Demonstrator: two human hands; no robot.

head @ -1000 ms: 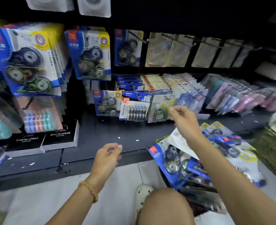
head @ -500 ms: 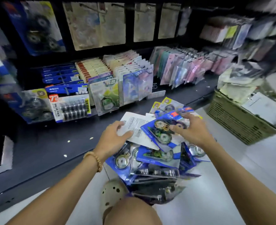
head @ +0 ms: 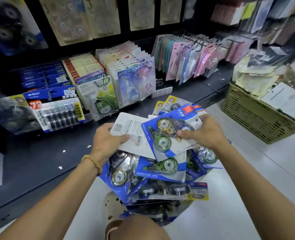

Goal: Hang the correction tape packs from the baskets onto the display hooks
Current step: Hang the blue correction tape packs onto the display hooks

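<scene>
Right hand (head: 202, 131) grips a blue correction tape pack (head: 167, 134) atop the pile (head: 160, 172); left hand (head: 106, 141) pinches a face-down pack (head: 126, 129) beside it. Step: picking. Next, probably carry one to a free hook above the pile.

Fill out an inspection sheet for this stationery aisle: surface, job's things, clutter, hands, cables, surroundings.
Surface: dark lower shelf with pale specks; light floor beyond.
Job's things: heap of blue correction tape packs below the hands; one face-up pack and one white-backed pack lifted from it.
Clutter: olive basket at right holding clear-wrapped goods.
Hands: left hand grips the white-backed pack; right hand grips the face-up pack.
Cables: nothing seen.
Surroundings: value pack and rows of carded stationery hang along the display; a shoe shows below the heap.
</scene>
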